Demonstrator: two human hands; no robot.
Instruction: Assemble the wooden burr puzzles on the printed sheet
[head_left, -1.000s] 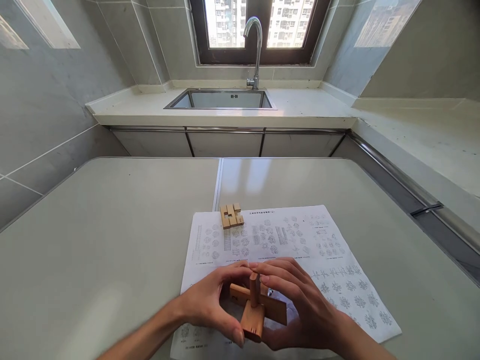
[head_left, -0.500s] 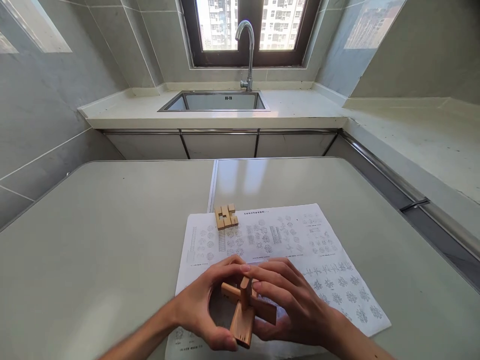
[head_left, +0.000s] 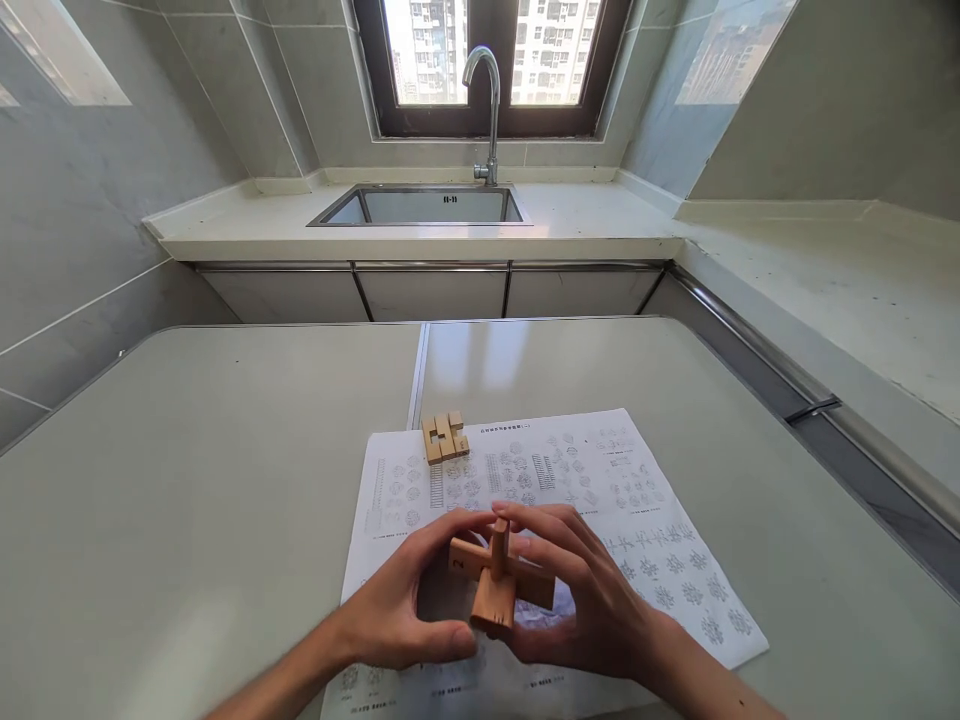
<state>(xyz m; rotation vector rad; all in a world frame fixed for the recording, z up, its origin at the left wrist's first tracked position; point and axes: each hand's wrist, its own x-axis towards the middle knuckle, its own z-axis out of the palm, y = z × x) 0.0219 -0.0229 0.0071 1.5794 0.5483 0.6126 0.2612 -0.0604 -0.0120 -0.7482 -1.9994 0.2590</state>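
Grey table (head_left: 187, 480) under a kitchen window carries an instruction sheet (head_left: 645, 520). Above the sheet's near half, a partly joined wooden cross puzzle (head_left: 496, 585) is gripped between left hand (head_left: 401, 610) and right hand (head_left: 592, 605). Three loose notched pieces (head_left: 445, 437) at the sheet's far edge remain unfitted, so assembly is judged about halfway.

Wooden puzzle (head_left: 496, 582): 3 interlocked bars crossed, 1 upright, 1 level, 1 pointing toward viewer. Held above printed sheet (head_left: 637, 520) between left hand (head_left: 401, 610) and right hand (head_left: 592, 600).
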